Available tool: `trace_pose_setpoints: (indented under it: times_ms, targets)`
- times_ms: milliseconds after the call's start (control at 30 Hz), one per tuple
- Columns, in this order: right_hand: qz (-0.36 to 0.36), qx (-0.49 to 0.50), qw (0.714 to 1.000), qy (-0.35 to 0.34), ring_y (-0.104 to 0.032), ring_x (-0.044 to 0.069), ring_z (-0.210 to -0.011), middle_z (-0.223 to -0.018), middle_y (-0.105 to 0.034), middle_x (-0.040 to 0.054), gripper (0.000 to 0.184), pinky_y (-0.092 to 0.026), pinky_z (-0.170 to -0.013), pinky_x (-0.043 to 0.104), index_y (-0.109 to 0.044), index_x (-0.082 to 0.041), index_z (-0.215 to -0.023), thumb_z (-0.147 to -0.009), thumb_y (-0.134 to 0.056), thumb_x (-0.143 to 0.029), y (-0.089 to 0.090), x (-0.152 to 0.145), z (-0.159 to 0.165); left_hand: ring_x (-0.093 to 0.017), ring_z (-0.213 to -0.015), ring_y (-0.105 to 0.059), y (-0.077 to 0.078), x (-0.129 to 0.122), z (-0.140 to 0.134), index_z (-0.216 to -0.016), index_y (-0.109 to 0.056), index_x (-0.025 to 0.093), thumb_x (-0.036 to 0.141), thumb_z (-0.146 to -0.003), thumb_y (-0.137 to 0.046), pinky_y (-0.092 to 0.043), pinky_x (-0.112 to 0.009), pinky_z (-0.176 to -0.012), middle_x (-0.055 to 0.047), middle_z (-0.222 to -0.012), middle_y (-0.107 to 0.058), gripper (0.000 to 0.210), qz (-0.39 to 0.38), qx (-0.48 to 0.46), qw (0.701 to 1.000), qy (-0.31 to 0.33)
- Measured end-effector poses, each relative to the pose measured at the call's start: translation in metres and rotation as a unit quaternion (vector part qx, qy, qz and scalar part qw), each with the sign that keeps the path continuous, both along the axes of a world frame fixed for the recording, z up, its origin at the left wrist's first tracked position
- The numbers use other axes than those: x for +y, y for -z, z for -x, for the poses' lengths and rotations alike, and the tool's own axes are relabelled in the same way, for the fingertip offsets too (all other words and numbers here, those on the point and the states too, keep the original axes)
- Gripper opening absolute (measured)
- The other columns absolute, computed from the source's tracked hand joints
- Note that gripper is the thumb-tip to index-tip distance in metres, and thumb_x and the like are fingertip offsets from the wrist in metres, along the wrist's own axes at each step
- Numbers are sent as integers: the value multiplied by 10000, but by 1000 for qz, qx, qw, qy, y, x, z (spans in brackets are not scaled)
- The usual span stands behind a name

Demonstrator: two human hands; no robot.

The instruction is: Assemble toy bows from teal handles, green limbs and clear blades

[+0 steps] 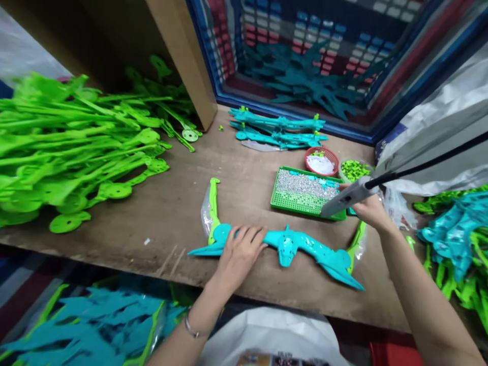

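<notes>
A turquoise toy bow (287, 244) with pointed ends and a middle piece shaped like an animal's head lies across the near part of the table. Bright green limbs (214, 203) stick out from its ends, with clear plastic film beside them. My left hand (244, 246) rests on the bow's left half, fingers spread over it. My right hand (368, 208) is at the right end of a green tray (292, 204) of small silvery screws. A grey electric screwdriver (341, 200) on a black cord covers most of its fingers; whether they grip anything is hidden.
Behind the tray stand a red basket (322, 150) and a tub of small green parts (355, 170). Turquoise bows (280, 124) lie farther back. Green parts (76, 147) are heaped at left, more turquoise parts (452, 234) at right and below the table edge (114, 264).
</notes>
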State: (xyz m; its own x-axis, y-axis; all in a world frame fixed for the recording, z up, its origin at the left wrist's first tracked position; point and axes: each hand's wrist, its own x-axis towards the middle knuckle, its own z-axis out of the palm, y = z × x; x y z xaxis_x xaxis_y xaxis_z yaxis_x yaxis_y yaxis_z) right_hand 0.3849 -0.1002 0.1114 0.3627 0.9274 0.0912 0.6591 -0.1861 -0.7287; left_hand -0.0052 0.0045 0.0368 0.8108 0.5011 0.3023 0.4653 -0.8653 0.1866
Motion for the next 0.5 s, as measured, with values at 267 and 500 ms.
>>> trace_pose_setpoints:
  times_ms: [267,500]
  targets:
    - [57,-228,972,0,-718,284,-1089,-1172,-764,142,318,-538,-1034,430,-752,-148,-1140,-889,-574,-232,28,125,-31,-258,-1046,-650,-5,-15,1,-1295,-643,223,264,-951,-680,-428,-450,-958,-67,-1156,-731,349,32,12,999,-29]
    - [100,-266,959,-14,-685,281,-1115,-1203,-759,119,369,-505,-1043,411,-767,-197,-1182,-848,-611,-183,27,179,-27,-311,-1247,-583,-31,-16,-15,-1510,-431,208,354,-935,-689,-488,-494,-1027,-147,-1409,-601,646,164,-55,985,-19]
